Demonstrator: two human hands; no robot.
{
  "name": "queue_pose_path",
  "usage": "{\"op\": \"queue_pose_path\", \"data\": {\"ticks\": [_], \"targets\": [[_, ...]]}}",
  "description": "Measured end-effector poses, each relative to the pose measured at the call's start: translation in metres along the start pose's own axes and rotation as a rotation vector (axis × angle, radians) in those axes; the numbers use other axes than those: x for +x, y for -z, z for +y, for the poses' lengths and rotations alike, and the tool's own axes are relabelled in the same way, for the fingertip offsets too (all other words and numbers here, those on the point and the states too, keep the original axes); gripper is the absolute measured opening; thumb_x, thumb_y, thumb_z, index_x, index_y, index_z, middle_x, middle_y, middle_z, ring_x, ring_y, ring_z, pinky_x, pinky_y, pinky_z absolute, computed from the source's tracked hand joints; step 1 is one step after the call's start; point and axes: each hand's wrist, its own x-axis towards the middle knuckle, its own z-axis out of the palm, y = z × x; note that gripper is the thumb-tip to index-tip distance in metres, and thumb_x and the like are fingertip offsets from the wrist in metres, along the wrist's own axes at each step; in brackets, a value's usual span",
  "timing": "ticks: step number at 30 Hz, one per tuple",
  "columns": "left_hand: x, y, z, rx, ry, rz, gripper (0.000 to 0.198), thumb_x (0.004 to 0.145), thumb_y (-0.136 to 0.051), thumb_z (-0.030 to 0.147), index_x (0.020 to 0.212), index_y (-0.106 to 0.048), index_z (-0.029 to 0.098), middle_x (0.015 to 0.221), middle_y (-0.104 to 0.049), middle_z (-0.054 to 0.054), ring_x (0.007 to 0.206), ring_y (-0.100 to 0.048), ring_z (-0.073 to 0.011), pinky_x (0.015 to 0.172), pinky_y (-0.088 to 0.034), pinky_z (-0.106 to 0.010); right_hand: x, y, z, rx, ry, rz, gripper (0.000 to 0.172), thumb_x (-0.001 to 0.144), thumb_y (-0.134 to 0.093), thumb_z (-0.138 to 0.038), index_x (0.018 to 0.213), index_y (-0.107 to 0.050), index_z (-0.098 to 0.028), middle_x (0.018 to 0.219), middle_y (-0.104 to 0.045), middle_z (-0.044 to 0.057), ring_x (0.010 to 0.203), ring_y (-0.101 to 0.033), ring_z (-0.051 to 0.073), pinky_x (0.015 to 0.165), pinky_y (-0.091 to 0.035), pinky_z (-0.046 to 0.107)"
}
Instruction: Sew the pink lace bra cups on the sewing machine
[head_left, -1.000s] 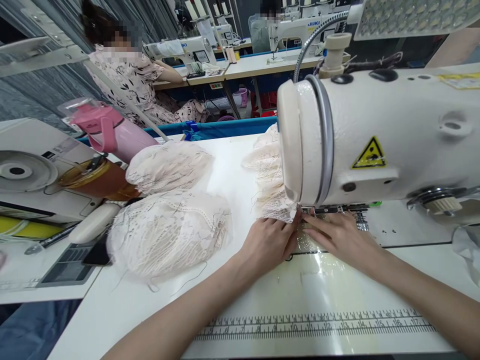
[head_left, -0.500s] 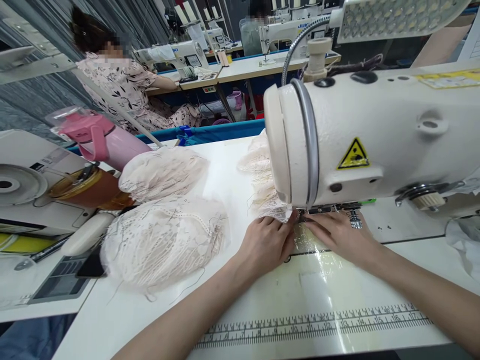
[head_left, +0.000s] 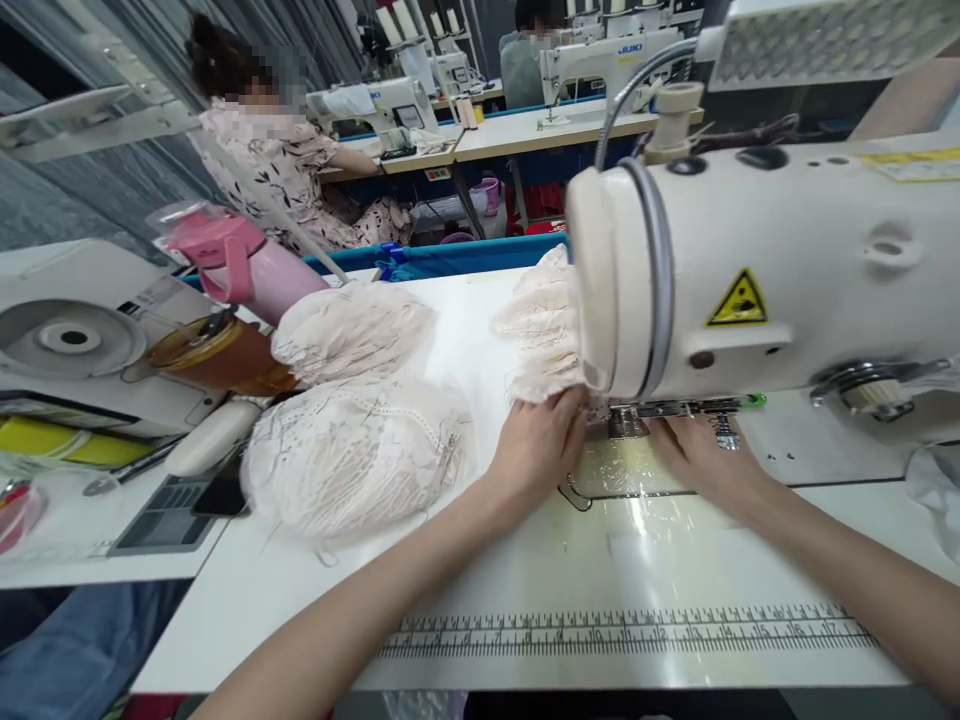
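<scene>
My left hand is closed on the near edge of a pale, gathered lace piece, left of the needle area of a white sewing machine. Its fingertips are partly out of sight beneath the machine head. My right hand lies on the bed at the right of the presser foot, with its fingers stretched toward it and no cloth visible in them. A metal attachment with a green tip covers some of those fingers. The needle is hidden.
Two lace bundles lie on the left of the white table. Beyond them are a pink bottle, a brown container and another machine. A printed ruler runs along the front edge. Co-workers sit behind.
The view has shifted, so most things appear farther right. My left hand has moved back from the needle area along the lace, and the hands are farther apart. The presser foot now shows between them.
</scene>
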Motion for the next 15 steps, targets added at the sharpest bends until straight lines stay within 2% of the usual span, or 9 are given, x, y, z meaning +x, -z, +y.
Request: {"op": "queue_pose_path", "data": {"ticks": [5,7,9,10,12,15], "targets": [[0.045,-0.013,-0.027,-0.081,0.167,0.118,0.023,0.090,-0.046,0.017,0.107,-0.060,0.017,0.120,-0.060,-0.012,0.115,-0.054,-0.0285,0.092,-0.044,-0.041,-0.002,0.000,0.015,0.000,-0.070,-0.124,0.034,0.096,-0.035,-0.038,0.080,-0.062,-0.024,0.064,-0.060,0.006,0.059,-0.053,0.021,0.061,-0.043,0.038],[0.054,-0.020,-0.033,-0.090,0.258,0.184,0.030,0.089,-0.044,0.013,0.117,-0.056,0.015,0.132,-0.052,-0.015,0.127,-0.044,-0.0316,0.099,-0.039,-0.046,0.000,0.001,0.018,-0.026,-0.095,-0.138,0.032,0.095,-0.037,-0.040,0.082,-0.062,-0.024,0.062,-0.059,0.004,0.057,-0.052,0.020,0.059,-0.042,0.036],[0.055,-0.024,-0.034,-0.083,0.305,0.291,0.039,0.086,-0.043,0.007,0.124,-0.051,0.013,0.139,-0.046,-0.016,0.134,-0.035,-0.0312,0.105,-0.032,-0.048,0.001,0.003,0.019,-0.060,-0.100,-0.146,0.029,0.095,-0.038,-0.039,0.090,-0.062,-0.024,0.063,-0.060,0.004,0.058,-0.055,0.021,0.058,-0.042,0.036],[0.053,-0.025,-0.032,-0.080,0.293,0.343,0.041,0.085,-0.043,0.003,0.123,-0.051,0.014,0.137,-0.048,-0.014,0.133,-0.036,-0.0291,0.106,-0.031,-0.045,0.002,0.004,0.019,-0.074,-0.094,-0.147,0.028,0.094,-0.038,-0.039,0.094,-0.062,-0.024,0.067,-0.062,0.005,0.060,-0.057,0.022,0.058,-0.042,0.035],[0.048,-0.023,-0.028,-0.083,0.213,0.412,0.035,0.083,-0.043,0.000,0.109,-0.059,0.017,0.122,-0.059,-0.008,0.122,-0.045,-0.0238,0.102,-0.033,-0.039,0.004,0.004,0.015,-0.088,-0.100,-0.134,0.027,0.093,-0.038,-0.037,0.096,-0.061,-0.023,0.076,-0.066,0.007,0.069,-0.060,0.024,0.061,-0.044,0.036],[0.041,-0.020,-0.026,-0.091,0.130,0.440,0.026,0.084,-0.045,0.001,0.088,-0.064,0.020,0.103,-0.064,-0.005,0.104,-0.053,-0.0217,0.090,-0.036,-0.037,0.007,0.005,0.008,-0.065,-0.130,-0.142,0.028,0.093,-0.037,-0.038,0.089,-0.061,-0.023,0.080,-0.066,0.008,0.076,-0.061,0.026,0.068,-0.045,0.039]]}}
